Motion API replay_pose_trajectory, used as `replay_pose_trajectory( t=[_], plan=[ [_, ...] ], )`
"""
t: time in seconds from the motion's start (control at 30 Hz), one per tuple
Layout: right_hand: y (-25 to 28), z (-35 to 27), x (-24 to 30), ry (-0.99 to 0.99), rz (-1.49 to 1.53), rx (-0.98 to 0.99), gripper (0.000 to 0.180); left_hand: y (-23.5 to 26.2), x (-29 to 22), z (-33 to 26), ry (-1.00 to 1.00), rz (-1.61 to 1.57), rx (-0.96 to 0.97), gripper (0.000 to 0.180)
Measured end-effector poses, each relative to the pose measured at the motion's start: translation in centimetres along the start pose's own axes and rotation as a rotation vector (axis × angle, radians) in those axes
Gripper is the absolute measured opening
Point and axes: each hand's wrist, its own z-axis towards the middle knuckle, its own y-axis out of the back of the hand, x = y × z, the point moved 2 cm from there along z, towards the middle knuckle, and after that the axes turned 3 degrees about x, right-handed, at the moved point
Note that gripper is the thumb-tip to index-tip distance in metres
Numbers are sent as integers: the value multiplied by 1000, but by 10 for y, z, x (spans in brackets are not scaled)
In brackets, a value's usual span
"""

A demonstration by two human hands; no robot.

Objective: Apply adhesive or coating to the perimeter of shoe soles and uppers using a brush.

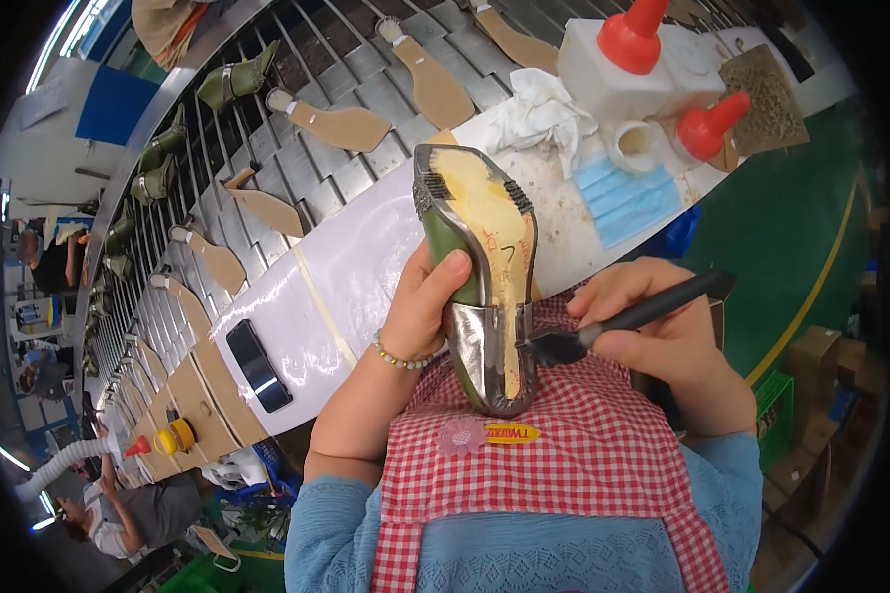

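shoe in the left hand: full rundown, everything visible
The shoe is an unfinished upper held sole-side up, toe pointing away. Its bottom shows a pale yellow insole board with pen marks; olive-green material wraps the forepart, shiny metallic material the heel. Dark pleated edges fold over the toe rim. No outsole is attached. The left hand grips its side, thumb on the green edge. The brush, held in the right hand, touches the heel area. It hangs above a red checked apron.

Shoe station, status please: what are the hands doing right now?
Left hand grips upturned shoe. Right hand holds brush, bristles at the sole's heel end. Nothing between brush and shoe; bottles and rag lie apart on bench.
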Motion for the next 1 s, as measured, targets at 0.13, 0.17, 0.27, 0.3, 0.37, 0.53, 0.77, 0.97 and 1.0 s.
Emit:
replay_pose_trajectory(
  t=[0.13, 0.17, 0.27, 0.3, 0.37, 0.53, 0.77, 0.97, 1.0],
  plan=[
    [-11, -2, -11, -46, 13, 26, 17, -5, -4, -7, -19, 60, -10, 59],
    [-13, -2, -13, -84, 29, 42, 17, -6, -4, -9, -27, 74, -12, 59],
    [-16, -3, -17, -129, 45, 52, 17, -9, -5, -11, -27, 100, -6, 59],
    [-16, -4, -17, -134, 42, 48, 17, -10, -4, -12, -23, 100, -5, 59],
    [-16, -4, -17, -86, -3, 5, 16, -11, -3, -15, -11, 74, -12, 59],
    [-15, -3, -7, 145, -284, -78, 17, -14, -2, -17, 6, 86, 5, 60],
    [-21, -3, -3, 249, -474, 141, 19, -8, -1, -15, 2, 80, 8, 61],
    [-17, -3, -4, 134, 24, 93, 20, 2, -7, -16, -99, 82, -50, 59],
    [-16, -2, -5, 142, 21, 98, 20, 9, -10, -16, -205, 124, -95, 59]
  ],
)
